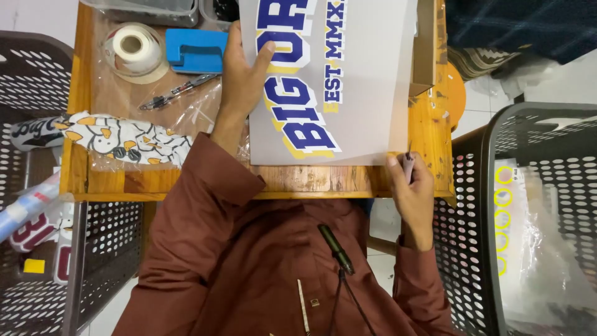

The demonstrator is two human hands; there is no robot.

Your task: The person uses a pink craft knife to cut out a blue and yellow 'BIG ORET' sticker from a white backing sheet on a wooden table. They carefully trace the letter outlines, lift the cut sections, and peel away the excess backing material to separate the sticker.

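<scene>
A grey transfer sheet with large blue, white and yellow block lettering lies on a wooden table. My left hand presses down on the sheet's left edge, thumb over the lettering. My right hand sits at the sheet's near right corner, closed around a small dark pen-like tool whose tip touches that corner.
On the table's left are a tape roll, a blue plastic tool, a pen-like knife and a patterned print in clear plastic. Dark perforated baskets stand left and right, holding printed sheets.
</scene>
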